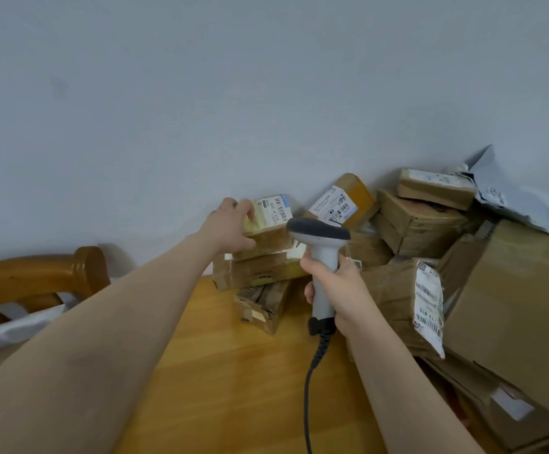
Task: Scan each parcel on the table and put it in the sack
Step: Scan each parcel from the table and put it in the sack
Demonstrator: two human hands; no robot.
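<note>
While left grip [230, 228] clasps parcel [269, 240], right grip [337, 291] holds scanner [325, 253] beside it.

wall [201, 77]: plain grey | table [234, 371]: wood | chair [37, 273]: wood, left

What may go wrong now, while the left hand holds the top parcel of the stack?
The left hand grips the small parcel atop an uneven stack; pulling it may topple the boxes below. The scanner in the right hand trails a cable over the table, which may snag on a parcel.
</note>
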